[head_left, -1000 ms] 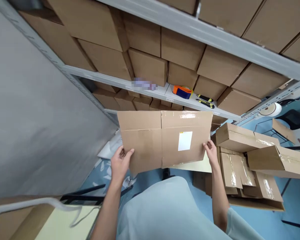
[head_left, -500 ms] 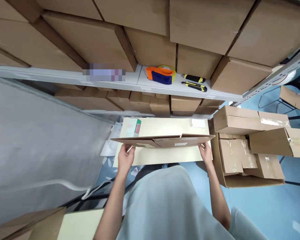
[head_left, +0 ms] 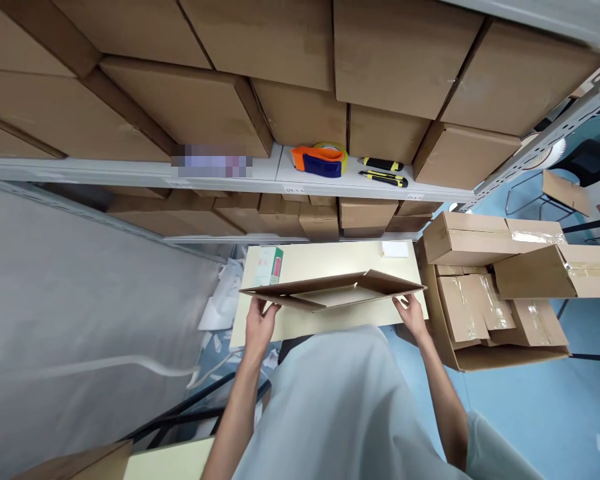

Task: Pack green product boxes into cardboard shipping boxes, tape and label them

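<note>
A partly unfolded cardboard box [head_left: 280, 293] stands over the pale yellow table [head_left: 325, 261], its walls apart so that a narrow opening shows between them. My left hand [head_left: 261, 321] grips the box near its left end, thumb and fingers at the lower edge. At the other end my right hand [head_left: 410, 313] holds the right corner, with part of the fingers hidden behind the cardboard. Just beyond the box on the left is a small green and white carton [head_left: 269, 265]. A small white box [head_left: 395, 249] lies at the table's far right.
Above the table, a metal shelf [head_left: 260, 172] full of cardboard boxes carries an orange and blue tape dispenser [head_left: 320, 162] and two yellow and black utility knives [head_left: 384, 178]. To the right stands a large open carton [head_left: 443, 327] filled with taped boxes. A grey wall [head_left: 80, 300] is on the left.
The flat folded cardboard has opened into a narrow box shape, its near and far walls now parted. My hands have moved slightly closer together, still at its ends. The view has shifted a little.
</note>
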Demonstrator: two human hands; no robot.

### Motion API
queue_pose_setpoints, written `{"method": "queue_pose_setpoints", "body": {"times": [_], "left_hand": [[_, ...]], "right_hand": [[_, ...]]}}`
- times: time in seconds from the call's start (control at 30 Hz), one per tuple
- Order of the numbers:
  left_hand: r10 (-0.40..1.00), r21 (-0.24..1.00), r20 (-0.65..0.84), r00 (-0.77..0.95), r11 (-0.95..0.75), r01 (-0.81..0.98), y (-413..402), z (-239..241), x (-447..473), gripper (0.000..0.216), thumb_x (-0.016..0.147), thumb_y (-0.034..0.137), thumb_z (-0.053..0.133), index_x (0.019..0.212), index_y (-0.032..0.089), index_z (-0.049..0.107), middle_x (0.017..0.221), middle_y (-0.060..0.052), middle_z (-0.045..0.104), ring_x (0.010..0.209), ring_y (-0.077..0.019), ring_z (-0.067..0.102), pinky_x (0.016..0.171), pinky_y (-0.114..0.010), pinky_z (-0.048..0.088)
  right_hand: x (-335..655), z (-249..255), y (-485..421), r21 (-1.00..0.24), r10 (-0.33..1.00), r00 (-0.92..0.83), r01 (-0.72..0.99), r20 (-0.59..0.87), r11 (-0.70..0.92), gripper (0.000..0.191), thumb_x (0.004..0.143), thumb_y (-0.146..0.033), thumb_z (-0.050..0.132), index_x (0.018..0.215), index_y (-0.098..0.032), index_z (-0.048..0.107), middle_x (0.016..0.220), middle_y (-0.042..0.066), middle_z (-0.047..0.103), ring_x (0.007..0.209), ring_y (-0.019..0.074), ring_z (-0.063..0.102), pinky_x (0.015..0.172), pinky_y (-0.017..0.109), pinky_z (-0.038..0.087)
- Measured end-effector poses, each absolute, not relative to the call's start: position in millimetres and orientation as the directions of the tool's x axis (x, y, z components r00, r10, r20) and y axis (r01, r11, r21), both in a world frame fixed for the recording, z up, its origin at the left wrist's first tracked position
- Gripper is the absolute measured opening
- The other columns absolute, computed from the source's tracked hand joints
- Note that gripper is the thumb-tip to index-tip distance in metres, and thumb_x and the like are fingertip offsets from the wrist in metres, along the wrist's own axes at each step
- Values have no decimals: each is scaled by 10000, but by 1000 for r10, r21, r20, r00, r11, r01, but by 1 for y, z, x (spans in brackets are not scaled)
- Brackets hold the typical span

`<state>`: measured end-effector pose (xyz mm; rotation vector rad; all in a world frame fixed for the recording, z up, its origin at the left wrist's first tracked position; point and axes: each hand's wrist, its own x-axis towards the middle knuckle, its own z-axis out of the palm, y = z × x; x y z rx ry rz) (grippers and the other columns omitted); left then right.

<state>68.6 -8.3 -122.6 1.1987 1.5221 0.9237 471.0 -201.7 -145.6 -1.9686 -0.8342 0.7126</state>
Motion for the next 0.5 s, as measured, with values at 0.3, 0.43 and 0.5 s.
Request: {"method": "queue_pose_setpoints", "body": {"times": [0.3, 0.43, 0.5], "left_hand": [[976, 939, -213, 41, 193, 284, -33, -107, 91, 483, 889, 592, 619, 1172, 213, 717, 1213, -132, 810, 1237, -354, 712, 1069, -489, 606], [978, 929, -182, -104, 206, 308, -43, -86, 85, 539, 891, 620, 683, 1234, 205, 694, 1218, -130, 791, 1121, -299, 743, 976, -439, 637], [980, 930, -163, -118, 192, 312, -50, -71, 80, 547, 921, 662, 656, 1211, 201, 705, 1218, -131, 784, 1094, -283, 749, 953, -424, 645]], "right_hand": [[442, -125, -198, -859, 879, 418, 338, -229, -384, 408, 933, -541, 711, 1201, -234, 730, 1267, 146, 823, 1202, 342, 796, 1069, 546, 650], [446, -106, -207, -843, 893, 362, 361, -268, -399, 440, 948, -593, 729, 1191, -228, 766, 1270, 144, 823, 1215, 351, 786, 1105, 559, 623], [456, -86, -212, -844, 915, 297, 382, -273, -376, 464, 948, -603, 752, 1223, -231, 792, 1285, 137, 822, 1216, 350, 782, 1121, 549, 611]]}}
